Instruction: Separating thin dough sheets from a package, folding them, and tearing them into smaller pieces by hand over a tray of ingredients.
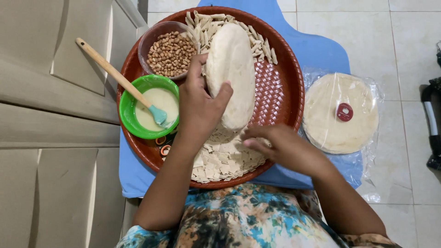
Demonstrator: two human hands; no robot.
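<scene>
Left hand: my left hand is clasped on the stack, thumb on its face, fingers curled behind the left edge.
Right hand: my right hand is loose and holds nothing; it is blurred, fingertips touching the cut pieces just below the stack.
Stack: a pale, oval wad of thin sheets, held on edge over the middle of the tray, its lower end down among the pieces.
Weight: I judge it light for its bulk.
Stiffness: soft and bendy, I think; it would sag if I held it by one end only.
Surface: looks dry and matte, so not slippery, but the sheets may slide over one another.
Fragility: thin edges probably tear or crack if pinched hard.
Where to hold: across the middle, thumb against fingers, with the lower end propped.
Pieces: small strips and squares, heaped at the tray's near and far sides.
Nearby: a green bowl of pale paste with a brush, a clear bowl of peanuts, a bagged round of wrappers on the floor to the right.
</scene>
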